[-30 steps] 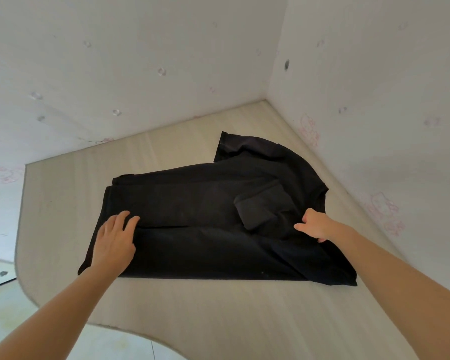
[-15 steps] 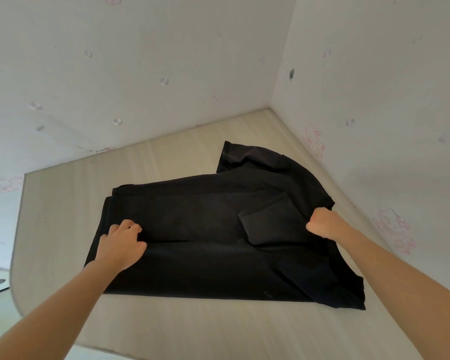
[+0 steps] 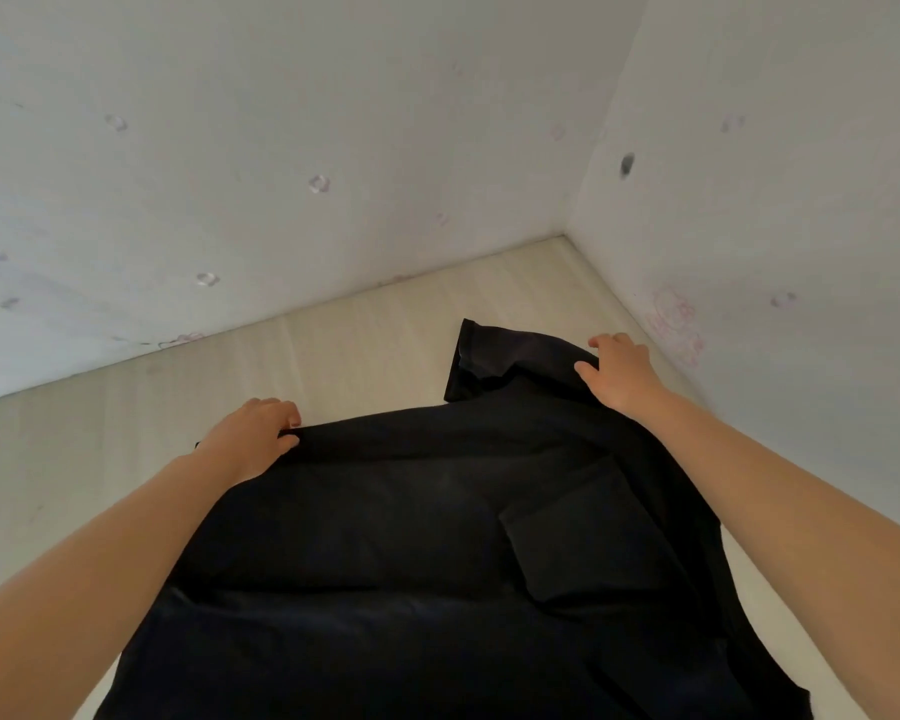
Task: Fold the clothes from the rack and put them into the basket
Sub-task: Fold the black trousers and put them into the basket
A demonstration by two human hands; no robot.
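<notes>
Black shirt (image 3: 437,563) lying on worktop (image 3: 126,459), sleeve reaching toward far right corner. My left hand (image 3: 253,439) pinching its far edge; right hand (image 3: 617,376) gripping cloth near collar. Folding step in hand, judging. Next: carrying both grips together, keeping edges aligned.

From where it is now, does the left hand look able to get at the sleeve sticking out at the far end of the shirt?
Probably yes. The sleeve lies uncovered on the table, with nothing between it and the left hand, though that hand would first have to let go of the shirt edge.
</notes>
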